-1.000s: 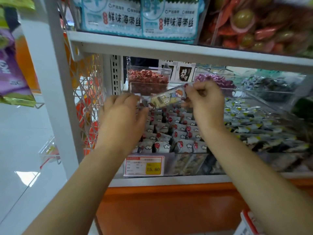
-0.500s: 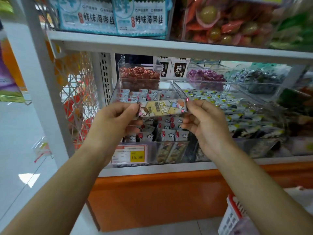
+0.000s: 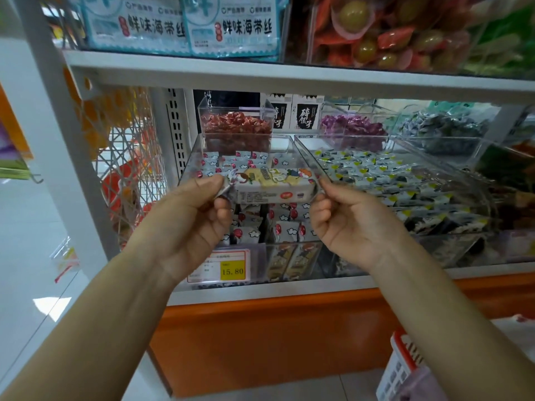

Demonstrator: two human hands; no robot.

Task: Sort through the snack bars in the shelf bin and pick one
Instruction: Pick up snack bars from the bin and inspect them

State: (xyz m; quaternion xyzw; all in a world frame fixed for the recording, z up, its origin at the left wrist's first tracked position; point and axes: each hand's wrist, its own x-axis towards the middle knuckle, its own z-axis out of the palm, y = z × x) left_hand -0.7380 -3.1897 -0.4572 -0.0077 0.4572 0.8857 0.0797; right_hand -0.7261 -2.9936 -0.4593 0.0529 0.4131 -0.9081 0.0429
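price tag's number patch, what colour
Yellow; the price tag shows best in the head view.

Holding both bare forearms out forward, wrists level. Pinching snack bar point(image 3: 272, 185) left end in left grip point(image 3: 188, 221), thumb on top; pinching right end in right grip point(image 3: 353, 224), fingers curled.

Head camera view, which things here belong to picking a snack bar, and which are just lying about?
Part of the job: snack bar, pinched at its ends by left hand and right hand; clear shelf bin; remaining bars in it.

Just there: red candies, purple candies, neighbouring packet bin, price tag, seaweed packs above, basket.
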